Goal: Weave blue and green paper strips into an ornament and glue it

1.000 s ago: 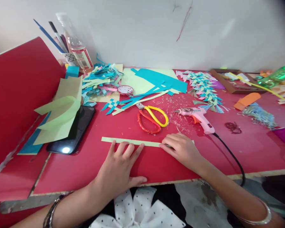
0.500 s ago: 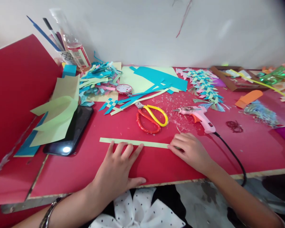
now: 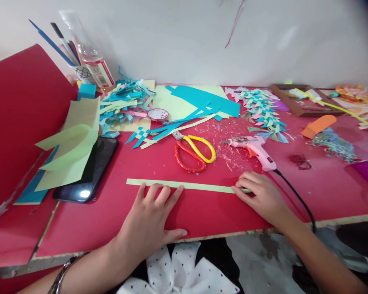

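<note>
A long pale green paper strip (image 3: 207,187) lies flat on the red tabletop (image 3: 104,228) near its front edge. My left hand (image 3: 156,210) rests with fingers spread, its fingertips pressing along the strip's left half. At the strip's right end, my right hand (image 3: 259,196) has thumb and fingers closed on the paper; a bit of green shows between them. Beyond the strip lie scissors (image 3: 193,153) with one red and one yellow handle. A pink glue gun (image 3: 254,149) is behind my right hand, its black cord running to the table's front edge.
On the left are a dark phone (image 3: 99,175) and folded paper sheets (image 3: 73,151). Shredded strips (image 3: 125,102), blue paper (image 3: 205,98) and a woven paper piece (image 3: 257,110) line the back. A bottle (image 3: 98,69) stands back left; a brown tray (image 3: 306,102), back right.
My right hand has slid right along the strip, so more of it shows between my hands. My left hand stays on the strip. A green object at the far right is out of view.
</note>
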Motion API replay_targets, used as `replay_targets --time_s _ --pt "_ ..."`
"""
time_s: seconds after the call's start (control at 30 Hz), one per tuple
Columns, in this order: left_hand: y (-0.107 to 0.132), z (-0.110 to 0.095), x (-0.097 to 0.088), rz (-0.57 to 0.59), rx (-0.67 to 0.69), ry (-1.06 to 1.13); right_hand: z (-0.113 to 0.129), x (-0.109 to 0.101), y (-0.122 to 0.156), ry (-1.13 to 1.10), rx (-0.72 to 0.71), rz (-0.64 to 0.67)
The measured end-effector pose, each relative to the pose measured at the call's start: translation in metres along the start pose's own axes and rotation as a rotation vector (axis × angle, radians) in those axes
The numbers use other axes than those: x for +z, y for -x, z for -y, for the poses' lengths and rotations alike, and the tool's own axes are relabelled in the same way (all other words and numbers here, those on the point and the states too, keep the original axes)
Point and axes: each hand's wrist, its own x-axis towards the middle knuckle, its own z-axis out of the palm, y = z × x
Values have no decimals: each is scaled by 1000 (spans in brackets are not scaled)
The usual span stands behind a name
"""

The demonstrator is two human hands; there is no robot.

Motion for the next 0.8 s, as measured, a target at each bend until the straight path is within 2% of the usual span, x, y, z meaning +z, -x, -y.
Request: replay_targets --time_s 0.33,0.57,0.7,0.8 --pt "0 0 2 -10 -2 4 -1 -1 6 -18 38 -3" --pt "1 0 2 -31 -13 39 -6 -4 16 36 133 -12" --pt "0 0 0 -23 -30 57 4 -9 15 293 136 -157" --pt "-1 -3 0 -21 -46 25 27 -7 7 423 51 -319"
